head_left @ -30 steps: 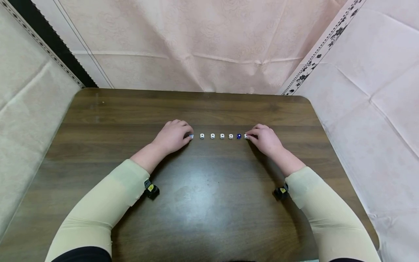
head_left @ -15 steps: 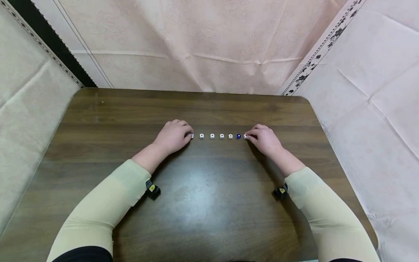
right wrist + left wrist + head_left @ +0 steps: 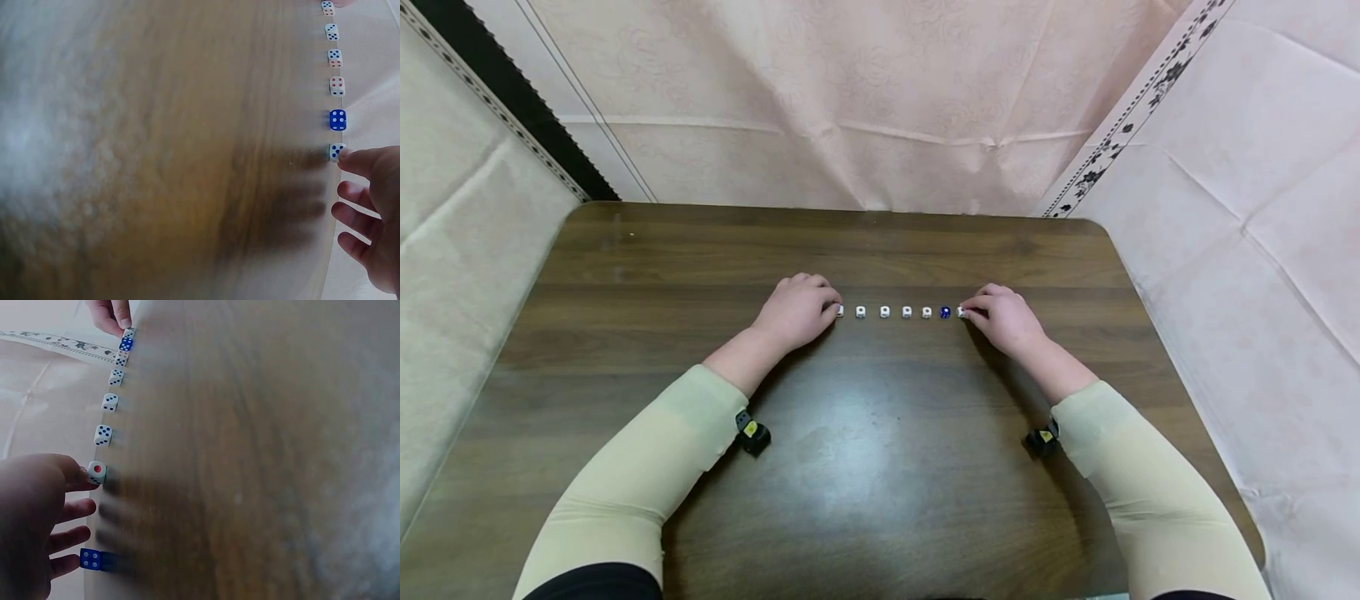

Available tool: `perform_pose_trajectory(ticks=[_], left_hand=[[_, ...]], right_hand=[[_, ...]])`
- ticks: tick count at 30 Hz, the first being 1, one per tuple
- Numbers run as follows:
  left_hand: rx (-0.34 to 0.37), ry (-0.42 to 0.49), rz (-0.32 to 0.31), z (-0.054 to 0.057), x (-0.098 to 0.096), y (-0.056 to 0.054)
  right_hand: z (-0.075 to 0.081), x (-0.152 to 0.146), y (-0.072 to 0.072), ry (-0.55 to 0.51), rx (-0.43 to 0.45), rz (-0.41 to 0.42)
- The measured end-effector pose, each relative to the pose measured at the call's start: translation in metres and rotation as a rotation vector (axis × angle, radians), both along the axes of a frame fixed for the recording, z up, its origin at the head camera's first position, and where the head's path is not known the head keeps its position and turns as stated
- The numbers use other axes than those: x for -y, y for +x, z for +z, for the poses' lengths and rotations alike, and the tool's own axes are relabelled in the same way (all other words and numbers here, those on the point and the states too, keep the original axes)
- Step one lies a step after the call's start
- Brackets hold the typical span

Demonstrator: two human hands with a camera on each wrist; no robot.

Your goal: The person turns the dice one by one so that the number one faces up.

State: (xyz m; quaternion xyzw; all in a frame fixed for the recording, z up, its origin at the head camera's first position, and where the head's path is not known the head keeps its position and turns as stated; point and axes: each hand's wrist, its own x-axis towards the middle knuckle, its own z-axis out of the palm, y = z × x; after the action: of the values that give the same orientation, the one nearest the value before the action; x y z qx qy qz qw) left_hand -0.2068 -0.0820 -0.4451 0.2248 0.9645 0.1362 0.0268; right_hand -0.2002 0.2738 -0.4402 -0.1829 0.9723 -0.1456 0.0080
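A row of small dice runs across the wooden table between my two hands. At its left end my left hand (image 3: 801, 312) pinches a white die (image 3: 97, 472) with a red pip showing, thumb and forefinger at its side. The other left fingers are spread, and a blue die (image 3: 90, 559) stands by the little finger's tip; the hand hides this die in the head view. My right hand (image 3: 1002, 318) pinches the white die (image 3: 336, 152) at the right end, its other fingers loosely bent. Just inside it stands another blue die (image 3: 945, 312).
Several white dice, among them one white die (image 3: 884, 312), stand spaced along the row, with wider gaps toward the left. The brown wooden table (image 3: 850, 450) reaches to a pale cloth (image 3: 880, 100) behind. Small black wrist cameras (image 3: 754, 435) hang at both sleeves.
The left hand has shifted slightly right with its white die, narrowing the gap to the neighbouring die. The right hand keeps its place at the row's right end.
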Motion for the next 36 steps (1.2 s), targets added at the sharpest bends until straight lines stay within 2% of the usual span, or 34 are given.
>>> perform_pose_trajectory(ticks=[7, 15, 36], left_hand=[[-0.001, 0.018, 0.002, 0.0001, 0.0, -0.0007], [-0.018, 0.022, -0.03, -0.0015, 0.001, 0.0001], [0.003, 0.015, -0.049, 0.0005, 0.0012, 0.002]], right_hand=[[-0.0012, -0.0007, -0.0001, -0.003, -0.001, -0.003], [-0.0012, -0.0008, -0.0007, -0.006, -0.01, -0.005], [0.0006, 0.001, 0.0002, -0.005, -0.009, 0.002]])
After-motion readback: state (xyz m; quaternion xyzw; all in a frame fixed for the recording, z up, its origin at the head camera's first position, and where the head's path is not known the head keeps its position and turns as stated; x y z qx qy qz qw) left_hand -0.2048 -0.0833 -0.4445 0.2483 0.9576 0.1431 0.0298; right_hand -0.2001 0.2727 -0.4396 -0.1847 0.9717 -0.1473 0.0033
